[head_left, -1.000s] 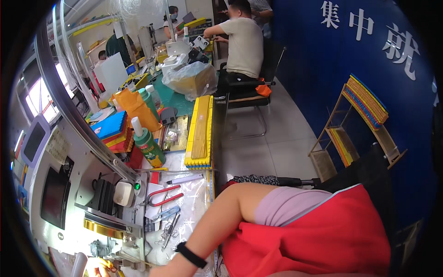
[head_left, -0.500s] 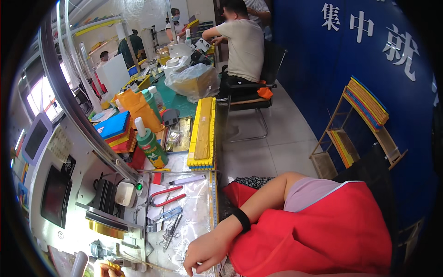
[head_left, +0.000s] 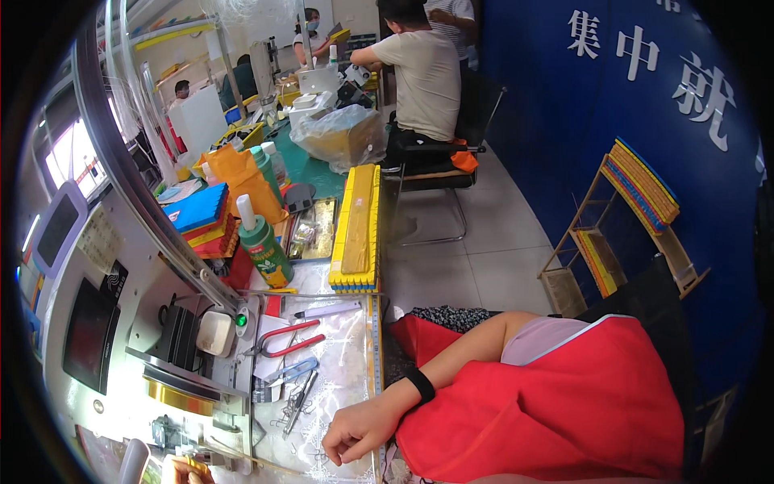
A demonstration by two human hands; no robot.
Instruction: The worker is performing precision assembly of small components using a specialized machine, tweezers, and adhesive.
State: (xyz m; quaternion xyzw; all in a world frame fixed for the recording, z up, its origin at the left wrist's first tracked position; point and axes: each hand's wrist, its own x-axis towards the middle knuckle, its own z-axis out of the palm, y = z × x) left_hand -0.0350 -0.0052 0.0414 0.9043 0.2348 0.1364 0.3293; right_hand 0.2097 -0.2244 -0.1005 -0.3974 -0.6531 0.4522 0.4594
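My right hand [head_left: 356, 429], with a black wristband, hovers over or rests on the bench near its front edge; which one I cannot tell. Its fingers curl loosely downward and nothing shows in them. At the bottom edge, partly cut off, my left hand [head_left: 184, 470] is closed beside the machine, with something yellow at its fingertips that I cannot make out. A brass-coloured cylinder [head_left: 181, 395] sits on the brightly lit machine [head_left: 121, 367] just above it. Close to my right hand lie tweezers [head_left: 300, 402], small bent wire pieces [head_left: 284, 419], blue-handled snips [head_left: 297, 369] and red-handled pliers [head_left: 292, 336].
Farther along the bench stand a green bottle [head_left: 264, 252], stacked yellow trays [head_left: 355, 230] and blue and red trays [head_left: 196, 211]. A person in a light shirt [head_left: 427, 81] sits at the far table. Right of the aisle is a wooden rack [head_left: 592, 258] with coloured trays.
My right hand has shifted slightly up in the picture, and its fingers look more curled. The view has tilted a little. My left hand stays by the machine.
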